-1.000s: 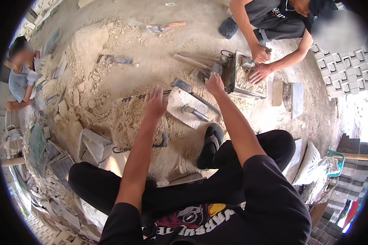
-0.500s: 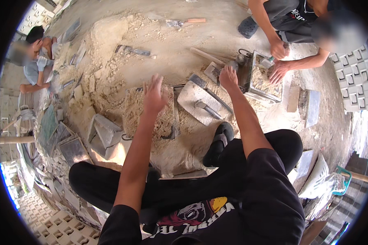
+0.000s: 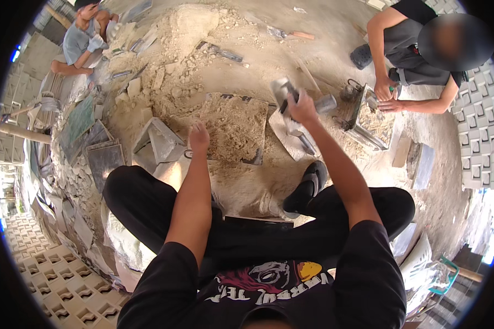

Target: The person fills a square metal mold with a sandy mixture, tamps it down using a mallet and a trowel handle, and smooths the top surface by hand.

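My right hand (image 3: 303, 108) is closed around a flat, rectangular trowel (image 3: 282, 90), tilted and held above the ground, slightly blurred. Below it lies a pale, dusty board (image 3: 282, 131) with a metal-headed hand tool (image 3: 304, 140) resting on it. A grey metal cylinder (image 3: 326, 103) is just right of this hand. My left hand (image 3: 198, 136) is at the left edge of a square mould (image 3: 264, 123) filled with crumbly sandy mix (image 3: 233, 129). Its fingers point down and are mostly hidden, so I cannot see whether they grip the mould's edge.
At right a co-worker's hands (image 3: 387, 98) work over another mix-filled metal mould (image 3: 362, 131). A second person (image 3: 85, 41) sits at far left beside the sandy heap (image 3: 186, 27). Trowels (image 3: 299, 34) lie beyond; angled concrete pieces (image 3: 162, 142) and dark slabs (image 3: 104, 162) are at left.
My right hand has picked up the trowel and lifted it off the ground. My left hand has moved off the mix to the mould's left edge. The view has shifted.
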The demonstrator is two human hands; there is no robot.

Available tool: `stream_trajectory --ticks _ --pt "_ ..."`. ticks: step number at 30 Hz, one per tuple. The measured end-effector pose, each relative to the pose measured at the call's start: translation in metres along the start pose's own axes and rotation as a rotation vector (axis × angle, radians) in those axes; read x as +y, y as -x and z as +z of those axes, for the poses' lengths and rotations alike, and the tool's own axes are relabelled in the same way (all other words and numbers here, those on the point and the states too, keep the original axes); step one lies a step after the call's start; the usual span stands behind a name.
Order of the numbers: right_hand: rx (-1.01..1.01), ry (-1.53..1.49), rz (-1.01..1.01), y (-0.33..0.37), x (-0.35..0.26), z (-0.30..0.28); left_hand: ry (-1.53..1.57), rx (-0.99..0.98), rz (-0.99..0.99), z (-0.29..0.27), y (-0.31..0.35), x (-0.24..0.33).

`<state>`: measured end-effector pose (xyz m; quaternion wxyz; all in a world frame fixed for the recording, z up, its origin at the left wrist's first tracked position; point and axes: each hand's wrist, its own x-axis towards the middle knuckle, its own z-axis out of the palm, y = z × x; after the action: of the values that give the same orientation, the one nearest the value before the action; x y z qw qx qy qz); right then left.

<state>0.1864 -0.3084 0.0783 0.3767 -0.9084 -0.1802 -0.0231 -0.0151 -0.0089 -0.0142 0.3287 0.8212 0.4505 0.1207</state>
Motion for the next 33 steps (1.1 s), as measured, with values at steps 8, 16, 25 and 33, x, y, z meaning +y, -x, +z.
stream_trajectory --ticks 8,16,25,33 --pt "0.075 0.029 0.192 0.043 -0.007 0.060 0.006 -0.105 0.024 -0.006 0.008 -0.004" --pt "0.079 0.013 0.310 0.051 -0.055 0.083 0.108 -0.070 -0.214 0.009 0.006 -0.026" --pt "-0.178 0.038 0.160 0.054 -0.081 0.105 0.165 -0.013 -0.155 0.006 0.007 -0.022" --pt "-0.267 0.087 0.244 0.047 -0.101 0.089 0.125 0.022 -0.229 0.002 0.020 -0.014"
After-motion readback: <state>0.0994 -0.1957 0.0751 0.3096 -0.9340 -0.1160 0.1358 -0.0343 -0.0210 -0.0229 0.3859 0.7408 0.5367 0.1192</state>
